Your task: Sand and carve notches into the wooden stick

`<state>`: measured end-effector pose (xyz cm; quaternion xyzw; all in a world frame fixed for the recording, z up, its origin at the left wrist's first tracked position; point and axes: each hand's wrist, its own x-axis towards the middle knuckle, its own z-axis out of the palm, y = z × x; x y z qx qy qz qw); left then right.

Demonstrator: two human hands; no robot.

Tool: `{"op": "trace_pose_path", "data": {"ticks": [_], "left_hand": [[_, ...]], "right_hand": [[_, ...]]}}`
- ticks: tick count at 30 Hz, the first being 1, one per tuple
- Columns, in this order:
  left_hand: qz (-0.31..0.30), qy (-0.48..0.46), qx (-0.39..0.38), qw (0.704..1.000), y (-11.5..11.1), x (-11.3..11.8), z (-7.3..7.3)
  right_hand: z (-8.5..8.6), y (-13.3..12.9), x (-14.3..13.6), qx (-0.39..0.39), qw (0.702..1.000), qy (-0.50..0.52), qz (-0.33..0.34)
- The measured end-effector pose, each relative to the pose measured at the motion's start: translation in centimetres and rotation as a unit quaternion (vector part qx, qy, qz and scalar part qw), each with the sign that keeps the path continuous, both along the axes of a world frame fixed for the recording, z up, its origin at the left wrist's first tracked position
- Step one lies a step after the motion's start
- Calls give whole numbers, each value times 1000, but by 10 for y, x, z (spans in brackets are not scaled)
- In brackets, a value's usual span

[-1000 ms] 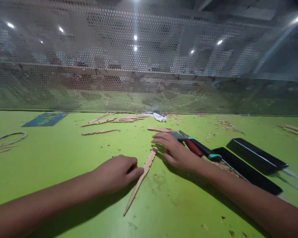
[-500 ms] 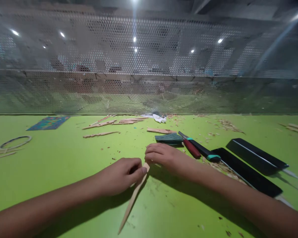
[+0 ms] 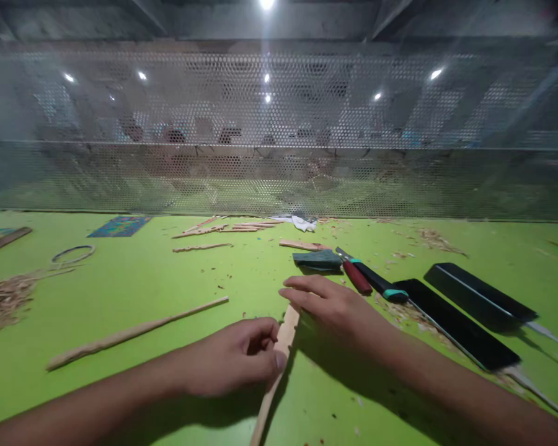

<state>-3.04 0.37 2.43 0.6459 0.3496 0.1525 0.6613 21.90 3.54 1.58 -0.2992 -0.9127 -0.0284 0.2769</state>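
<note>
My left hand (image 3: 242, 356) is closed, thumb and curled fingers pinching the edge of a carved wooden strip (image 3: 287, 334) with small notches. This strip slants from the near edge of the view up to my right hand. My right hand (image 3: 337, 306) lies over the strip's far end with its fingers stretched out and slightly apart; its thumb is hidden. To the left of my hands lies a long thin wooden stick (image 3: 139, 332). Just beyond my right hand are a folded piece of dark green sandpaper-like sheet (image 3: 317, 260), a red-handled tool (image 3: 357, 277) and a black-and-teal-handled tool (image 3: 376, 279).
At right are a phone (image 3: 460, 325) and a black wedge-shaped device (image 3: 481, 294), both with white cables. Wood shavings (image 3: 4, 303) pile at far left. A ring (image 3: 73, 254), patterned card (image 3: 119, 227) and carved pieces (image 3: 202, 248) lie farther back, before a perforated screen (image 3: 279, 179).
The view has turned a little left. My right fingers have straightened, and more of the notched strip shows. A long stick now lies on the left where none showed before.
</note>
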Motion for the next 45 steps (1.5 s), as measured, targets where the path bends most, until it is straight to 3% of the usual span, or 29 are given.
{"op": "trace_pose_path", "data": {"ticks": [5,20,28,37,45], "left_hand": [[-13,-73,-69,995,2,-1,-18],[-12,-67,-119,991,2,-8,-15],[29,-126,-183,974,7,-7,-19],[25,-93,-163,982,7,-8,-10],[28,-104,-167,980,7,-9,-16]], "right_hand": [[-4,-3,7,26,1000,9,0],[-1,-16,-3,63,997,22,41],[-6,-3,8,41,999,12,-15],[-6,16,23,65,994,26,-83],[-11,19,28,48,995,43,-78]]}}
